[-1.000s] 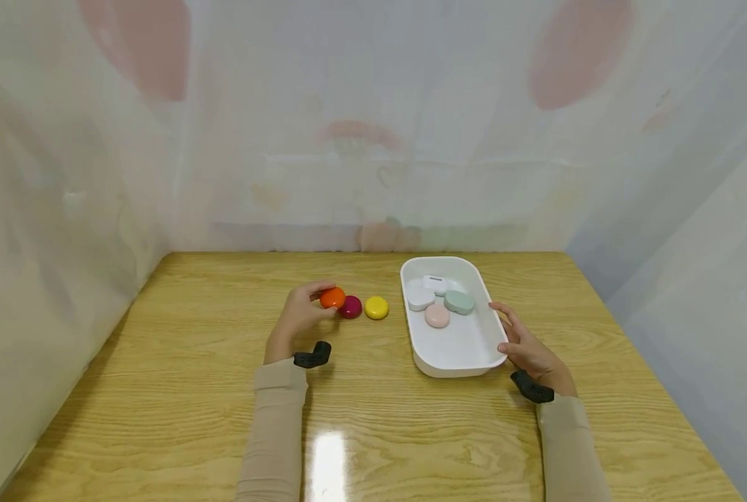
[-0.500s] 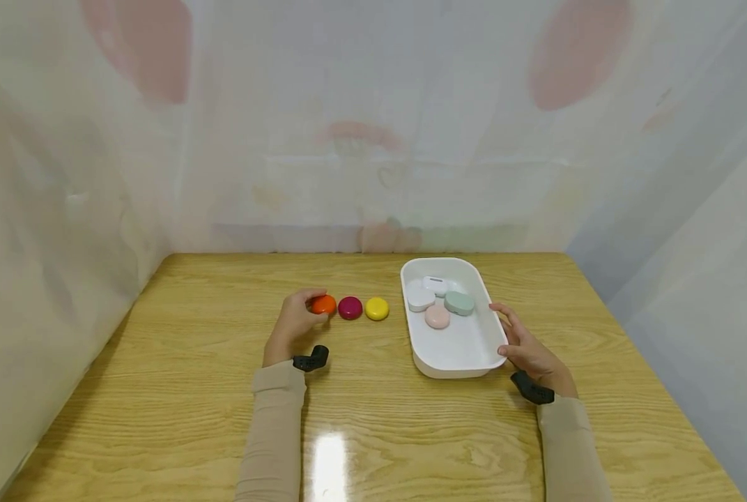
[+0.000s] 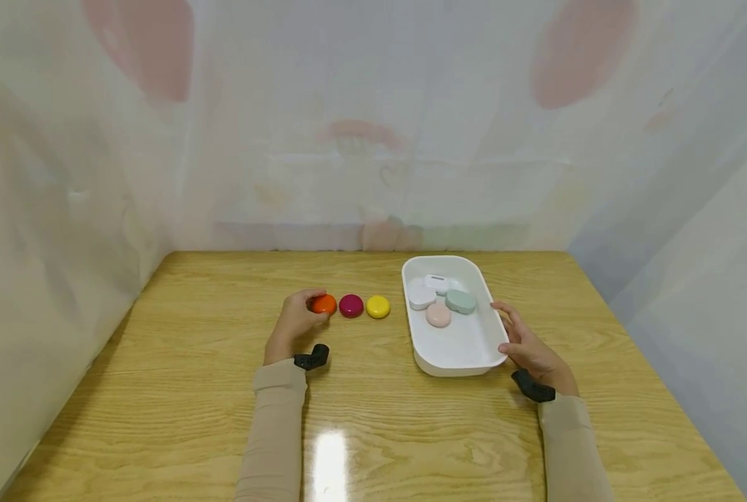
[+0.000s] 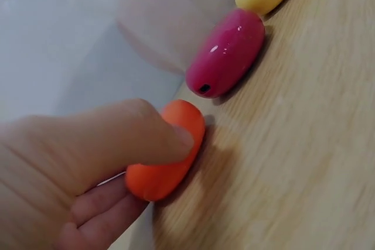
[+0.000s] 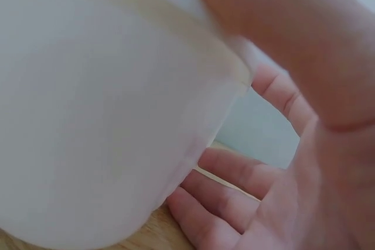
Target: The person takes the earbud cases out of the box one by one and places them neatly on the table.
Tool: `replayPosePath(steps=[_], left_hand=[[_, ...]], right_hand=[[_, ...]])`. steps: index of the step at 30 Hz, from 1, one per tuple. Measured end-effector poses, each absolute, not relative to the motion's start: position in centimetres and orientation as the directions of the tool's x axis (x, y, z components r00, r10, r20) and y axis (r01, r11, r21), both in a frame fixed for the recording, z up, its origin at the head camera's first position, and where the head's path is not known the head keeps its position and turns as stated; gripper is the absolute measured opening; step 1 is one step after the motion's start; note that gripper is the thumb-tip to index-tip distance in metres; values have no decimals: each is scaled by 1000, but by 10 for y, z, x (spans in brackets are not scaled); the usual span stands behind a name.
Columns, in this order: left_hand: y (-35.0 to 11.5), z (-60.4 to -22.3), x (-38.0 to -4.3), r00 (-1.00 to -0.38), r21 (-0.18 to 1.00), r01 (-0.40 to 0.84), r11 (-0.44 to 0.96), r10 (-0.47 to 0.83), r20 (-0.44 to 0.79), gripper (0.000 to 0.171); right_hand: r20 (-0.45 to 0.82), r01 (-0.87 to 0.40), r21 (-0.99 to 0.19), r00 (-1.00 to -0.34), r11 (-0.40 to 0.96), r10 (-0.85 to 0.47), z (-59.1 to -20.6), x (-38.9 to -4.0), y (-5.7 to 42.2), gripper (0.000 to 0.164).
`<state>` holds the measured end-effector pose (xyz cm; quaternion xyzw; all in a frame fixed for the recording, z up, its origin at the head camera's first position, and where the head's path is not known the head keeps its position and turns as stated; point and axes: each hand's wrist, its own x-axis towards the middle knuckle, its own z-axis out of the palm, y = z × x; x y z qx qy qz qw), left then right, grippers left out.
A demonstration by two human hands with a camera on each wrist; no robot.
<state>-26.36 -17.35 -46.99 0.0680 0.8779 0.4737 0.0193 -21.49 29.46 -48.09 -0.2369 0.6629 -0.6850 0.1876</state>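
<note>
On the table my left hand (image 3: 293,322) pinches a small glossy orange rounded case (image 4: 159,181) between thumb and fingers. To its right, in a row, lie a magenta rounded case (image 3: 351,305) and a yellow one (image 3: 378,307). A small dark opening marks the magenta case's end in the left wrist view. My right hand (image 3: 533,352) grips the right side of a white plastic tub (image 3: 455,350), with the thumb over its rim near the front corner. Inside the tub sit two white cases (image 3: 421,298), a pale green oval case (image 3: 460,301) and a pink round one (image 3: 438,314).
The wooden table (image 3: 386,425) extends in front of the hands and to both sides. A pale printed curtain (image 3: 373,188) hangs behind it and along the sides. Each wrist carries a black camera mount (image 3: 311,357).
My left hand has moved slightly left and down with the orange case, from overlapping the magenta case to the table at the row's left end. The right hand and the tub have stayed put.
</note>
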Motion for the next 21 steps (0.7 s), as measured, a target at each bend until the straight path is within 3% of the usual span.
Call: replayPosePath(steps=[7, 12, 21], left_hand=[[-171, -454, -260, -991, 812, 80, 578, 134, 2, 55], [-156, -436, -256, -984, 792, 152, 592, 167, 64, 52], [-100, -420, -249, -912, 847, 329, 416, 373, 171, 43]], right_hand=[[19, -42, -999, -861, 33, -507, -473, -214, 293, 67], [14, -44, -998, -877, 51, -480, -474, -216, 294, 60], [98, -72, -995, -838, -69, -537, -480, -217, 299, 59]])
